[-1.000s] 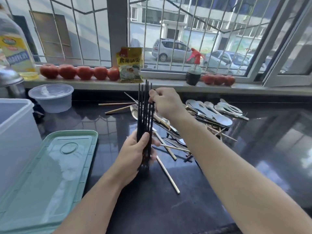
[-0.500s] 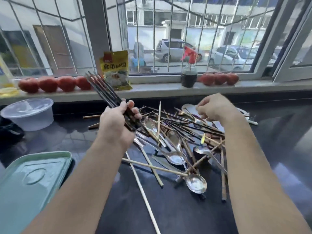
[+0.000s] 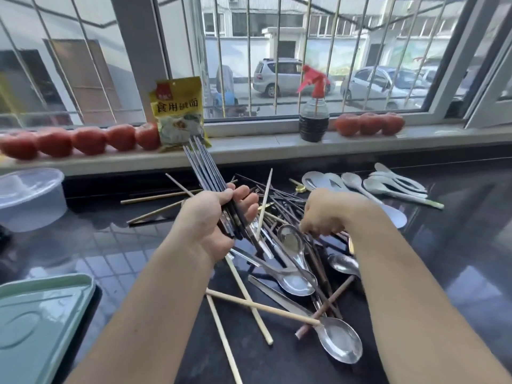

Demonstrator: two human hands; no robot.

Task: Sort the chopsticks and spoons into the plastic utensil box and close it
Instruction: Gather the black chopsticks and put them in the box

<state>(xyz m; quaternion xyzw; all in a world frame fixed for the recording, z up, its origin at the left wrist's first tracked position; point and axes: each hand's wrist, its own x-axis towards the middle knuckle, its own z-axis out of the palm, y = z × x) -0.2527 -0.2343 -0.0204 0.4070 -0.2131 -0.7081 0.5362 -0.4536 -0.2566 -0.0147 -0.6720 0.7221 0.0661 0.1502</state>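
Counts on sill and desk
Eight tomatoes (image 3: 88, 140), one spray bottle (image 3: 314, 117), one yellow packet (image 3: 178, 112), one clear tub (image 3: 30, 198).

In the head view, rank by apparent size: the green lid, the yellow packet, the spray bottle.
1. green lid, though cropped and nearest the camera.
2-3. yellow packet and spray bottle look alike; unranked.

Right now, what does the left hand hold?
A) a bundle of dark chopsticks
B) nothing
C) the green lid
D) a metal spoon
A: the left hand has its fingers curled round a bundle of dark chopsticks that points up toward the window sill, while the metal spoons lie in the pile on the counter.
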